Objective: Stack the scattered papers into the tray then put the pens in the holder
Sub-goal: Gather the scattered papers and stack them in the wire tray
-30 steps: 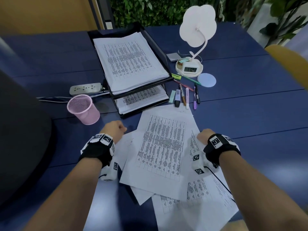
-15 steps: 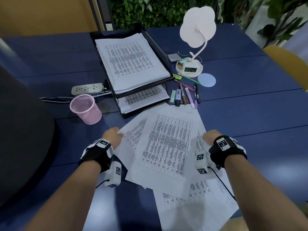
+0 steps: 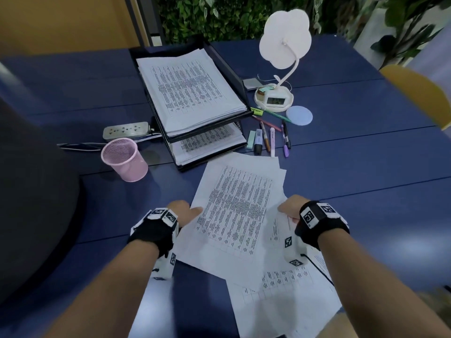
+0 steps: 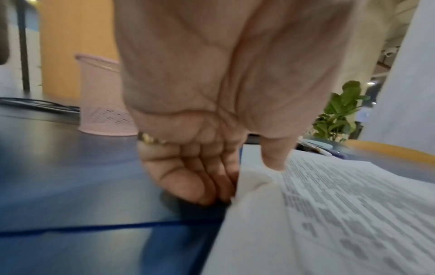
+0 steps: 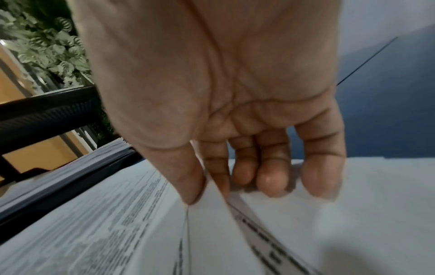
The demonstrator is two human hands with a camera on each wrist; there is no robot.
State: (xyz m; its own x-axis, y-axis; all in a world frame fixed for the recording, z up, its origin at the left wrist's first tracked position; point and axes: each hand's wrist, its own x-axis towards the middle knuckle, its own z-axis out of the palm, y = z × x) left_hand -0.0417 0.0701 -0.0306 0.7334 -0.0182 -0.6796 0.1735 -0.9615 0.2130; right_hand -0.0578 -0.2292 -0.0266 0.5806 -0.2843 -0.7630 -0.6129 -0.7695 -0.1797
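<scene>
papers (image 3: 234, 211) gathered tighter | left hand (image 3: 181, 212) grip moved inward

From my head view, my left hand (image 3: 181, 212) hides its fingers under the edge of the top sheet (image 3: 234, 211), and my right hand (image 3: 291, 207) hides its fingertips behind its knuckles. The print on the sheets is too small to read. The lowest sheet (image 3: 290, 301) runs off the bottom edge. The tray's (image 3: 220, 58) lower shelf is mostly covered by the upper stack. Both wrist views are blurred, and the pens (image 4: 317, 148) show only as a smear.
</scene>
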